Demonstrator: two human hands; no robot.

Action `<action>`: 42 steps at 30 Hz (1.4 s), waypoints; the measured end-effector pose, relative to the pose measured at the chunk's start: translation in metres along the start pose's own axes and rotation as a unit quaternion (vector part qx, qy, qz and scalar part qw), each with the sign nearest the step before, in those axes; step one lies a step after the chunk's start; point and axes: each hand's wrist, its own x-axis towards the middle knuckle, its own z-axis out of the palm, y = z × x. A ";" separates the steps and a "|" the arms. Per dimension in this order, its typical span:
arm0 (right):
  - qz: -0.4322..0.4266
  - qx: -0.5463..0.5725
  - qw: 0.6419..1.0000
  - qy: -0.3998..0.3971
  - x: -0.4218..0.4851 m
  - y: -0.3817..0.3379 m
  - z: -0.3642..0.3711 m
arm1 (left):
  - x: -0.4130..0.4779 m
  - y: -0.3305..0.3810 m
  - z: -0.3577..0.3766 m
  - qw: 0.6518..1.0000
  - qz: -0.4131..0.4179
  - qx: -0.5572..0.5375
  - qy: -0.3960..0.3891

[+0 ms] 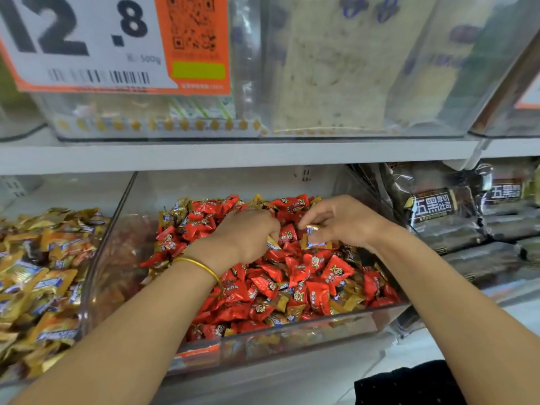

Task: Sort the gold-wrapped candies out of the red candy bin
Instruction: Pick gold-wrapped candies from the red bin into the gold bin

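Note:
A clear plastic bin [292, 331] on the lower shelf is heaped with red-wrapped candies [309, 276], with several gold-wrapped ones mixed in. Both my hands are inside it over the far half of the pile. My left hand [248, 232] is curled, and gold wrappers poke out from under its fingers at the right. My right hand [339, 220] pinches one gold-wrapped candy [313, 228] between thumb and fingers just above the heap. Another gold candy [317, 244] lies right below it.
A second clear bin at the left holds gold-wrapped candies [38, 276]. Dark packaged bread [435, 209] is stacked at the right. The upper shelf edge [233, 153] and a large price sign [87, 42] hang above the bins.

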 end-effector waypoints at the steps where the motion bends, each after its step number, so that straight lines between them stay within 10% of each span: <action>1: 0.000 0.012 1.000 0.018 -0.001 0.000 -0.002 | 0.000 -0.001 -0.001 1.000 0.000 -0.007 0.003; 9: 0.056 0.160 0.983 0.070 -0.006 -0.001 -0.011 | -0.004 -0.006 -0.008 0.979 -0.055 -0.188 0.052; 17: 0.100 0.390 0.914 0.052 -0.005 -0.007 -0.013 | -0.007 0.000 -0.013 0.984 -0.021 -0.163 -0.067; 27: 0.188 0.494 0.848 0.050 -0.004 -0.007 -0.010 | -0.002 -0.001 -0.006 0.988 -0.046 -0.147 -0.008; 37: 0.261 0.689 0.675 0.042 0.001 -0.010 -0.002 | 0.005 0.003 0.004 0.997 -0.031 -0.069 -0.022; 39: 0.265 0.649 0.713 0.032 0.001 -0.015 -0.001 | 0.003 0.002 0.003 0.993 -0.037 -0.111 0.004; 42: 0.222 0.415 0.881 0.044 0.000 -0.020 0.001 | 0.000 -0.002 -0.002 0.985 -0.049 -0.153 0.063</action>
